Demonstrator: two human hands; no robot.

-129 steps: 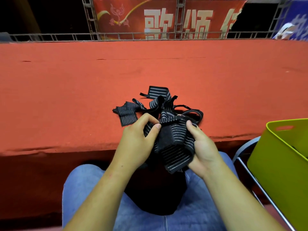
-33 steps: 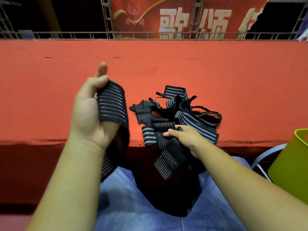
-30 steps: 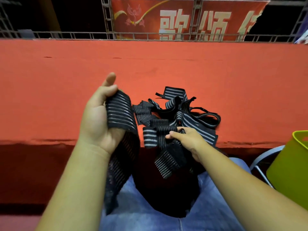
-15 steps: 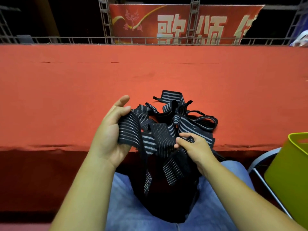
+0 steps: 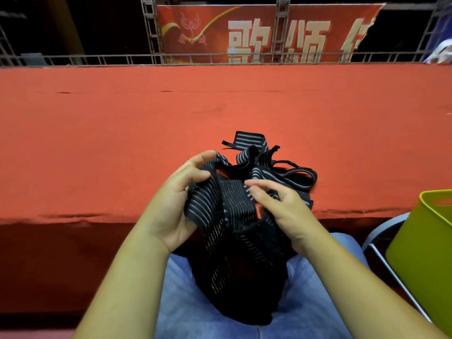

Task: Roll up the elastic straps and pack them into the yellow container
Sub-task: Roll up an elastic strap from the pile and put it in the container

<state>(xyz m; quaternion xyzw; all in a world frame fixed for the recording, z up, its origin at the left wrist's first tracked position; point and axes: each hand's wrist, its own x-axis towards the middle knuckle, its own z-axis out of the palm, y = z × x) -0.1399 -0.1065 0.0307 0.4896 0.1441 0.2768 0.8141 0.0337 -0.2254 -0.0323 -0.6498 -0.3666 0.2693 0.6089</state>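
The person sits at the near edge of the red-covered table point(image 5: 122, 143), both hands raised just in front of it. The left hand point(image 5: 175, 206) grips a black elastic strap point(image 5: 220, 209) with grey stripes: its fingers curl round the strap's upper edge and the band lies across the palm. The right hand point(image 5: 281, 209) has its fingers bent over the same strap from the other side, thumb and forefinger closing on the fabric. The strap's loose length hangs down between the forearms onto the lap, over blue jeans point(image 5: 313, 302).

Just behind the hands, the pile of straps point(image 5: 276, 167) lies tangled on the table near its front edge. The yellow container point(image 5: 425, 245) stands to the person's right, below table level, on a metal-framed chair point(image 5: 381, 243). A red banner point(image 5: 256, 33) hangs beyond the table.
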